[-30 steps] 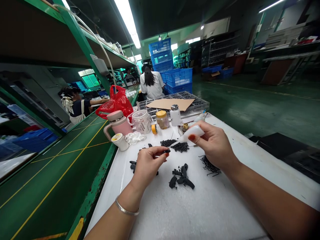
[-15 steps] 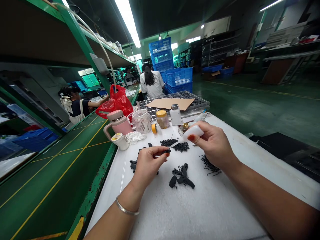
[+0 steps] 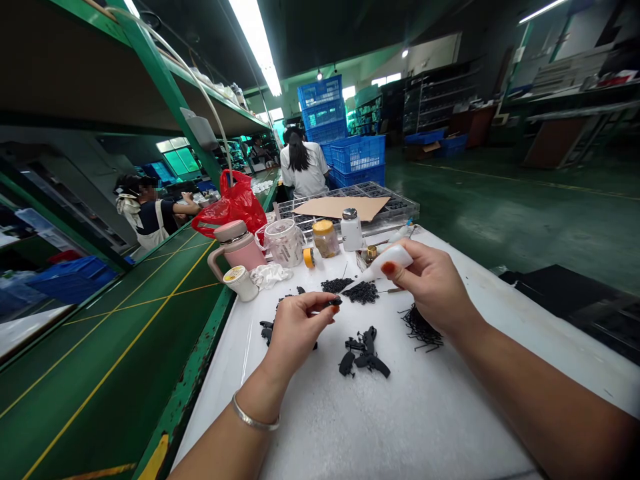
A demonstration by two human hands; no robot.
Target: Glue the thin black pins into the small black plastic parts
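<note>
My left hand pinches a small black part between thumb and fingertips, a little above the white tabletop. In my right hand is a white squeeze bottle, tilted so its thin nozzle points down and left towards that part. Behind the nozzle lies a heap of tiny black pieces, with a second small heap beside it. Several curved black molded parts lie in front, between my hands. Thin black rods are piled below my right hand. More black parts are partly hidden behind my left hand.
At the table's back stand a pink mug, a clear plastic tub, a yellow-lidded jar and a white pump bottle. Cardboard lies on trays behind them. A green conveyor runs along the left. Two people work further off.
The squeeze bottle in my right hand has shifted slightly, its nozzle now close to the black part. My left hand stays almost still. The co-worker at left has drawn an arm back.
</note>
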